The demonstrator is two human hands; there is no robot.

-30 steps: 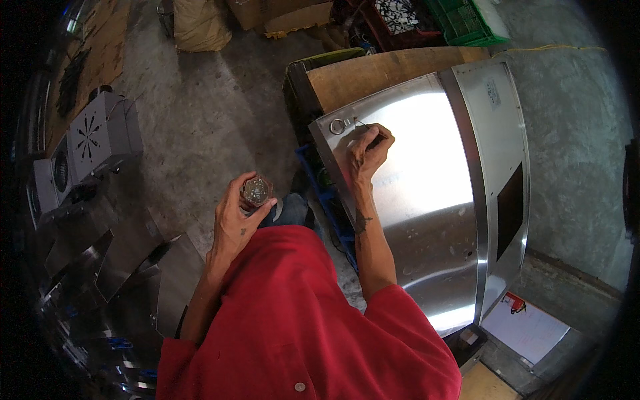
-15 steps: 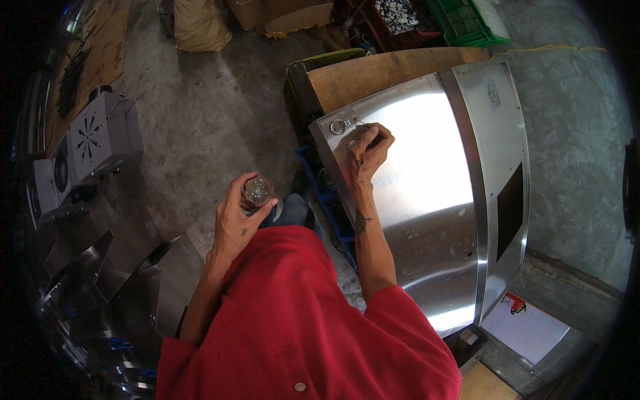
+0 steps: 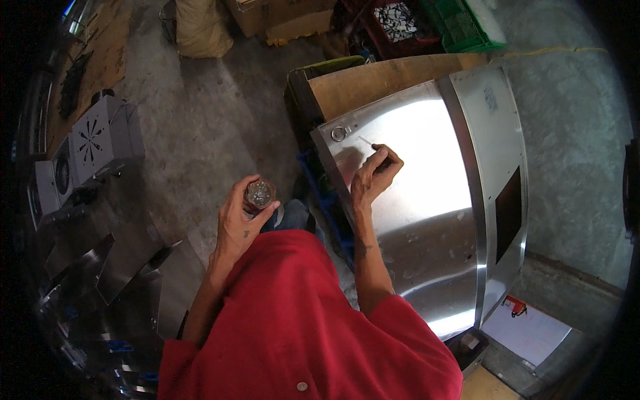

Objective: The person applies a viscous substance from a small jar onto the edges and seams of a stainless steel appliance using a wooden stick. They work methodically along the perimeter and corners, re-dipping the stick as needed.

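My left hand [image 3: 231, 220] is closed round a small, faceted, see-through glass jar [image 3: 260, 194] in front of my shirt. Its contents are too small to make out. Over the shiny sheet-metal panel [image 3: 427, 167], my right hand [image 3: 373, 177] pinches a thin tool [image 3: 371, 143] with a dark handle and a narrow pale shaft. That shaft points far and left, toward a metal ring with a small tab [image 3: 339, 134] at the panel's far left corner. Tip and ring are apart. Whether the tip touches the panel I cannot tell.
A wooden board [image 3: 393, 73] lies along the panel's far edge. Behind it stand a red crate [image 3: 407, 47] of small parts and a green crate [image 3: 467, 27]. A grey metal housing [image 3: 100, 137] with a fan sits at left, near folded metal sheets [image 3: 127, 267].
My right hand has drawn back toward me with the thin tool, away from the ring. The left hand and the jar have hardly moved.
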